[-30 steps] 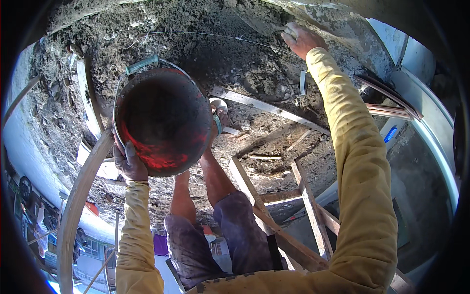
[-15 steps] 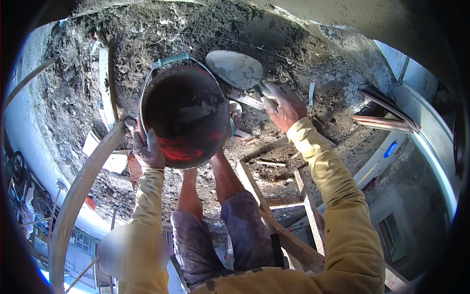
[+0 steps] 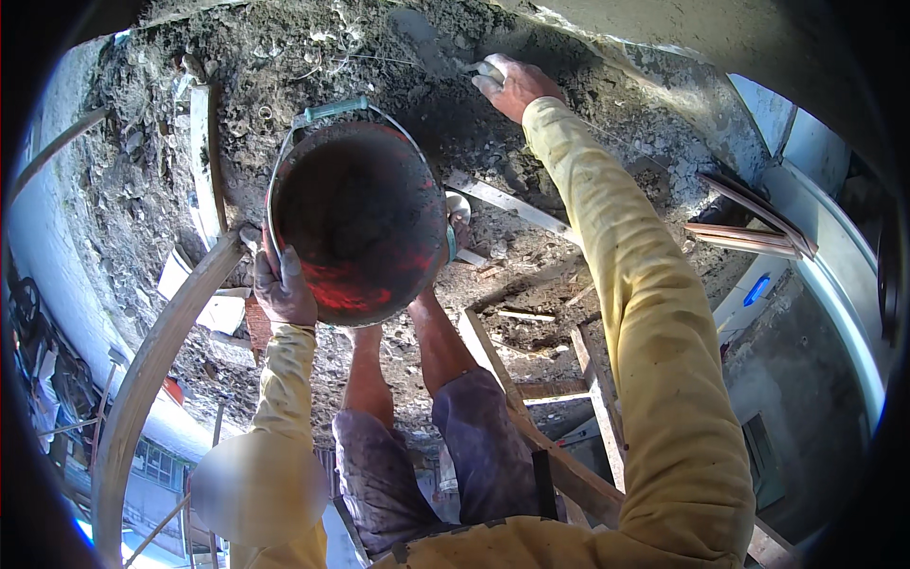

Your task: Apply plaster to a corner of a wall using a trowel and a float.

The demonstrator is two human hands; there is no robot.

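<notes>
The biggest thing is the rough, rubble-strewn surface [image 3: 147, 190] behind the hands, with a long wooden beam [image 3: 152, 370] at the left, which looks curved. Next in size is the bucket [image 3: 351, 292], dark inside and red along its lower wall. It is in front of the person's legs [image 3: 483, 441], the mouth turned to the camera, so its long axis goes roughly along the view. The left hand [image 3: 286, 296] is the nearer one: it clasps the lower left side, thumb at the rim, while its other fingers are partly hidden. The right hand [image 3: 519, 87] is apart from the bucket, which lies below it and to the left. Its fingers are curled tight around the handle of what appears to be a trowel [image 3: 417, 33]. The blurred grey blade points up and left from this hand, above the bucket's green grip [image 3: 336, 109].
</notes>
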